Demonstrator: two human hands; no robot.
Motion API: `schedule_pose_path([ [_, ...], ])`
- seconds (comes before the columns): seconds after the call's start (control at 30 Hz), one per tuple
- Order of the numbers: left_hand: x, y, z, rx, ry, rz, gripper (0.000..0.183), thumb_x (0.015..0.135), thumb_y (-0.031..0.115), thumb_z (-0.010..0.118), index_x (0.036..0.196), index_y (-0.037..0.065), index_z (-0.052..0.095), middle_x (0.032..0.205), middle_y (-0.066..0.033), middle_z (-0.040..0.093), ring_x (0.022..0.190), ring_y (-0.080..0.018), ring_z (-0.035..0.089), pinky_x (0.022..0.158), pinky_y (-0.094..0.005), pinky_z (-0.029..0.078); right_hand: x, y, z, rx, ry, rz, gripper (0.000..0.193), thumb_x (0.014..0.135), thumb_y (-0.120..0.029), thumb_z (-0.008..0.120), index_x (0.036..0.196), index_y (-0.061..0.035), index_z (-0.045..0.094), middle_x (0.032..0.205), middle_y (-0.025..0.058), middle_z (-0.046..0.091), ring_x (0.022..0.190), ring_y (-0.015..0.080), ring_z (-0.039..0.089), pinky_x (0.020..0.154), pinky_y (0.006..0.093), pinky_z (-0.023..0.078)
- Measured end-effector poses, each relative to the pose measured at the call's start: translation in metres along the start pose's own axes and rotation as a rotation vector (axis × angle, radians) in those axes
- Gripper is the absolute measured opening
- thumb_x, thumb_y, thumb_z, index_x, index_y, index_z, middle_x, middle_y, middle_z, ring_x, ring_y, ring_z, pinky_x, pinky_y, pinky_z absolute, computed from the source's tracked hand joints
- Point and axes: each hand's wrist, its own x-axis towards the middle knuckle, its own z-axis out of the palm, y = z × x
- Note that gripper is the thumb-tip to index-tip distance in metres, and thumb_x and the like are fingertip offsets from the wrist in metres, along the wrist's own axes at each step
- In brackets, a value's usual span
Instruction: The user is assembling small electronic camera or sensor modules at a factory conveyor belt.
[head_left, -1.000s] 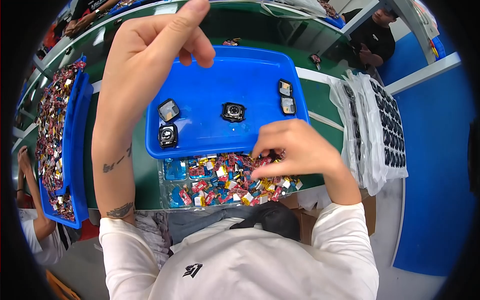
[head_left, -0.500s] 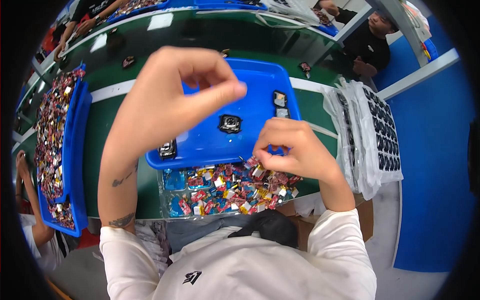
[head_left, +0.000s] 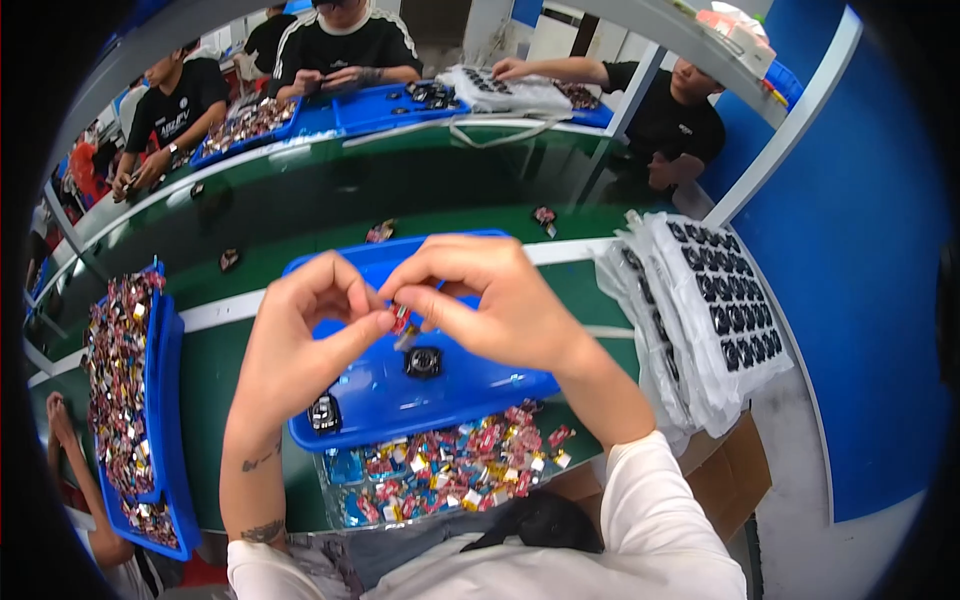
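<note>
The blue tray [head_left: 480, 388] looks smooth, so anything dropped there could skid. Nearer the person, the clear tray [head_left: 335, 505] carries a heap of loose bits [head_left: 500, 450]; a brushing forearm might scatter some. The left hand [head_left: 305, 335] and right hand [head_left: 490, 300] meet over the blue tray, fingertips pinched together. A black watch case [head_left: 423, 362] lies below, at risk of scratching from a slip. Between both hands' fingertips is a red part [head_left: 400, 318]; uneven tugging might tear it.
</note>
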Motion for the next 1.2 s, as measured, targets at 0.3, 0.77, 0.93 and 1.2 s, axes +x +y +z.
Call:
schedule_pose_path([
  [0.3,0.004,-0.004,0.003,0.034,0.000,-0.073,0.025,0.077,0.002,0.071,0.076,0.007,0.046,0.076,-0.0004,0.059,0.073,-0.0047,0.056,0.064,-0.0198,0.043,0.000,0.012,-0.014,-0.269,-0.045,-0.220,0.009,0.075,-0.003,0.070,0.083,-0.0022,0.066,0.082,0.0081,0.061,0.075,0.0210,0.061,0.063,0.0307,0.049],
  [0.77,0.007,-0.002,0.012,0.317,0.047,0.341,0.023,0.073,-0.005,0.064,0.091,0.006,0.073,0.082,-0.0083,0.069,0.079,-0.0192,0.062,0.074,-0.0295,0.045,-0.001,0.018,-0.012,0.312,0.236,0.153,0.018,0.083,-0.006,0.067,0.100,-0.0009,0.062,0.096,0.0059,0.064,0.089,0.0145,0.063,0.078,0.0274,0.051],
  [0.93,0.007,-0.005,0.011,0.541,0.328,0.456,0.019,0.068,-0.001,0.073,0.086,0.005,0.073,0.079,-0.0071,0.069,0.076,-0.0194,0.062,0.068,-0.0276,0.047,-0.005,0.009,-0.011,0.007,0.083,0.086,0.016,0.077,-0.009,0.073,0.091,-0.0042,0.067,0.093,0.0025,0.062,0.078,0.0079,0.058,0.064,0.0230,0.045],
  [1.2,0.006,-0.001,0.016,0.824,0.343,0.502,0.011,0.065,0.000,0.074,0.073,0.004,0.069,0.064,-0.0042,0.059,0.064,-0.0188,0.053,0.059,-0.0295,0.045,-0.008,0.008,0.009,-0.263,0.226,-0.065,0.021,0.071,-0.013,0.076,0.082,-0.0017,0.063,0.076,0.0062,0.062,0.062,0.0157,0.056,0.056,0.0264,0.046],
])
